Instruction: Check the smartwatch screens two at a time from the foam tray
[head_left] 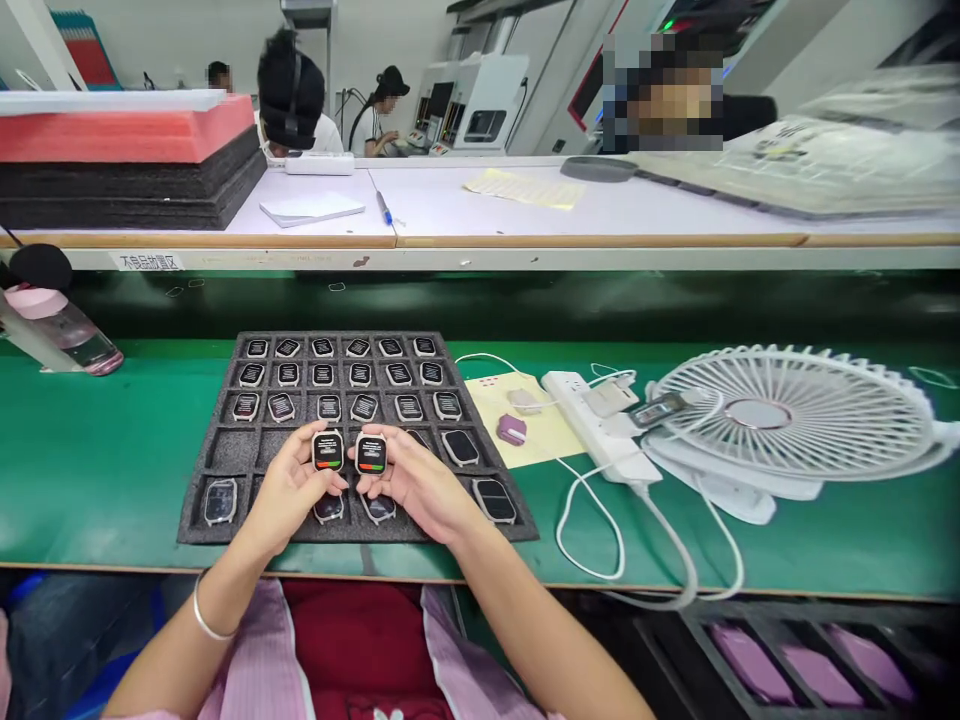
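My left hand [289, 487] grips a smartwatch case [328, 452] by its edges, its lit screen facing me with a red and green bar near the bottom. A second, similar smartwatch case [371, 455] sits between the fingers of my right hand [412, 480], also lit. The two watches are held side by side, a small gap apart, over a dark foam tray [236, 435]. Rows of watch cases lie in the tray's compartments; the far rows show lit text, while the near ones, such as the watch at the front left [220, 501], have dark screens. My hands cover part of the near rows.
Right of the tray are a yellow sheet [551, 440], a small purple case [511, 429], a white power strip [600, 430] with loose cables, and a white fan [795, 415]. A bottle [71, 325] stands at left. A raised shelf [465, 258] crosses behind; several people sit beyond.
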